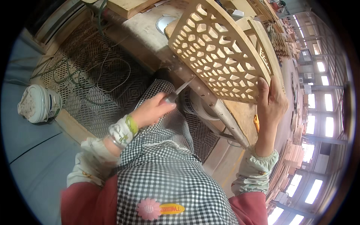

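A pointed blade (pixel 182 89), like a knife or scraper, sticks out of my left hand (pixel 152 108), whose fingers are closed round its grip. Most of the grip is hidden. The tip points up and right, close to the lower left edge of a pale wooden lattice panel (pixel 247 43) but apart from it. Many angular holes pierce the panel, which stands tilted on the workbench (pixel 240 112). My right hand (pixel 273 99) grips its lower right corner, thumb on the front face and fingers behind.
An orange-handled tool (pixel 256 122) lies on the bench beside my right wrist. A white round lid (pixel 162 24) and a wooden board (pixel 131 6) are farther back. Left, a white bucket (pixel 47 103) stands near a slatted mat (pixel 80 108) with hoses. Wood stacks (pixel 294 153) line the right.
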### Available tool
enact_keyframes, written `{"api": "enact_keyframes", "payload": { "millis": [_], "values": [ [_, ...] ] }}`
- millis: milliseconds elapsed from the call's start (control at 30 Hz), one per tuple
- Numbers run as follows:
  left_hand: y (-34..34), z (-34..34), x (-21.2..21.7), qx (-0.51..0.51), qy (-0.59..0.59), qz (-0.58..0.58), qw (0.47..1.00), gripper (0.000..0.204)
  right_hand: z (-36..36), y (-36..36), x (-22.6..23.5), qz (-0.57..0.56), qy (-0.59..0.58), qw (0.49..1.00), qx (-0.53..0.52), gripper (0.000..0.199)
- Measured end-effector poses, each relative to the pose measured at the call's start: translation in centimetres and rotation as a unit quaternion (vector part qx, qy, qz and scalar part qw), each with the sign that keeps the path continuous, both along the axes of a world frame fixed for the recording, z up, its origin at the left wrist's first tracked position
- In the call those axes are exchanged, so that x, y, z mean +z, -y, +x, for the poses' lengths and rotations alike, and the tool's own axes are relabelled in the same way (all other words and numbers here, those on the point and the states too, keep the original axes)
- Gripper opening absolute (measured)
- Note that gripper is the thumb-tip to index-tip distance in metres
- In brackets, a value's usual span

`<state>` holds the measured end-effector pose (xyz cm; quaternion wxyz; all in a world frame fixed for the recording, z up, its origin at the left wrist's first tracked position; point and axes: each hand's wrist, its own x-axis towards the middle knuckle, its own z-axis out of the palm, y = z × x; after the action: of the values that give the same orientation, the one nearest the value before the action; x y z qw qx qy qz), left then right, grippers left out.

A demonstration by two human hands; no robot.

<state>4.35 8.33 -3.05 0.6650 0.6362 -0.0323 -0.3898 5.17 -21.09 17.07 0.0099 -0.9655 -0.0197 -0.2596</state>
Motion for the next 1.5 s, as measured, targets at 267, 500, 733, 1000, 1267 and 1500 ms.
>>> {"api": "enact_keyframes", "payload": {
  "millis": [267,500,733,1000,1267,1500],
  "values": [
    [4.6,3.3,0.2,-0.022,0.19,0.163,0.968,0.055,0.2,0.1,-0.2,-0.03,0.023,0.999,0.011,0.053],
    [6.3,4.2,-0.8,-0.015,0.264,0.209,0.941,0.048,-0.1,0.5,-0.6,-0.016,0.021,1.0,0.001,0.052],
    [4.4,3.0,1.0,-0.042,0.18,0.25,0.95,0.052,-0.2,0.1,-0.5,-0.01,0.011,1.0,-0.022,0.052],
    [5.2,0.0,2.8,-0.014,0.213,0.138,0.967,0.051,0.1,-0.5,-0.5,-0.005,0.025,1.0,-0.011,0.052],
    [6.8,2.5,4.2,-0.081,-0.003,0.075,0.994,0.061,0.1,-0.5,-0.5,-0.012,0.027,1.0,-0.009,0.052],
    [7.1,3.4,3.6,-0.098,-0.009,0.066,0.993,0.074,0.1,-0.2,-0.6,-0.021,0.032,0.999,-0.006,0.05]
  ]
}}
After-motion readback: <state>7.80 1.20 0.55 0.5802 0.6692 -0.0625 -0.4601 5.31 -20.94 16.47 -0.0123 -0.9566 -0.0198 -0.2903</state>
